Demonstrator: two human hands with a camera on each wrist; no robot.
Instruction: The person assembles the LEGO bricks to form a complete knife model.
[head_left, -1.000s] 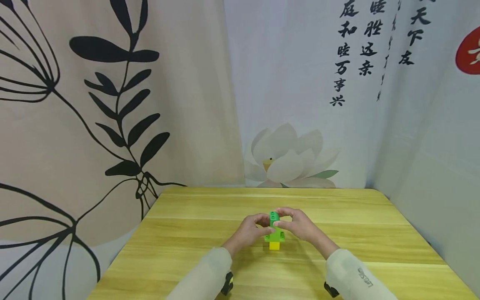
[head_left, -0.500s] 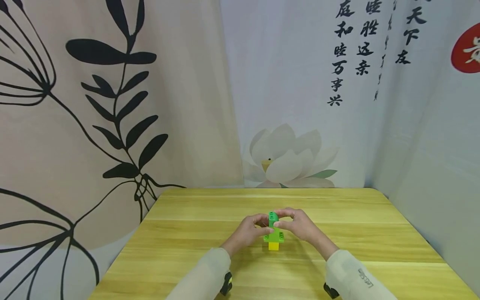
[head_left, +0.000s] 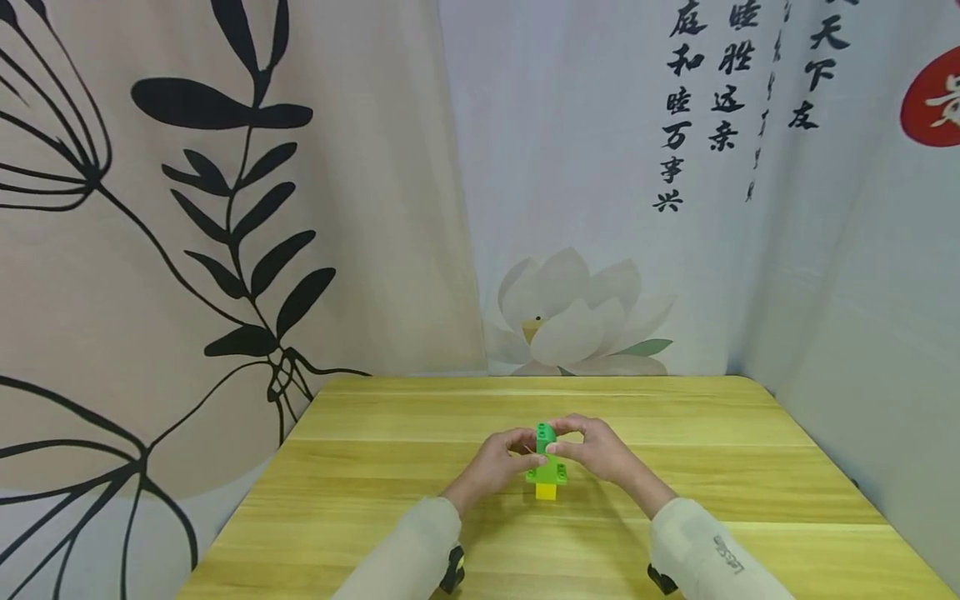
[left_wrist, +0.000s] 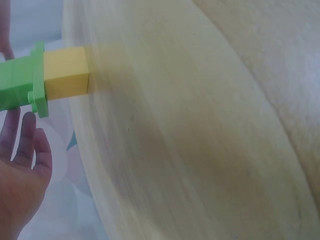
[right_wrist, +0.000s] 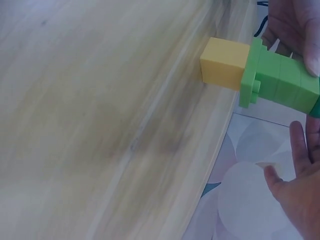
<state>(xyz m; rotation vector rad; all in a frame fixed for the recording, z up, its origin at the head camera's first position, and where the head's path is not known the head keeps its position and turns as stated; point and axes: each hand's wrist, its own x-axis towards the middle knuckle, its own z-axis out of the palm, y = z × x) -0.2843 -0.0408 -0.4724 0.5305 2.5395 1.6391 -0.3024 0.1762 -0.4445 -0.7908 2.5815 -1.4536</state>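
Observation:
A small upright tower of toy building blocks stands on the wooden table between both hands. It has a yellow block at the bottom, a wider light green plate above it, stacked light green blocks and a darker green block on top. From the left, my left hand holds the green stack, its thumb against the near side. My right hand pinches the darker green block from the right. Its remaining fingers are spread away from the stack. Fingers partly hide the upper blocks.
The wooden table reaches back to a hanging curtain printed with plants, a lotus and writing. Another pale curtain hangs along the right side. Light sleeves and dark wrist straps cover the forearms.
The head view has shifted very slightly. Both hands keep nearly the same hold on the block tower, which has not visibly moved on the table.

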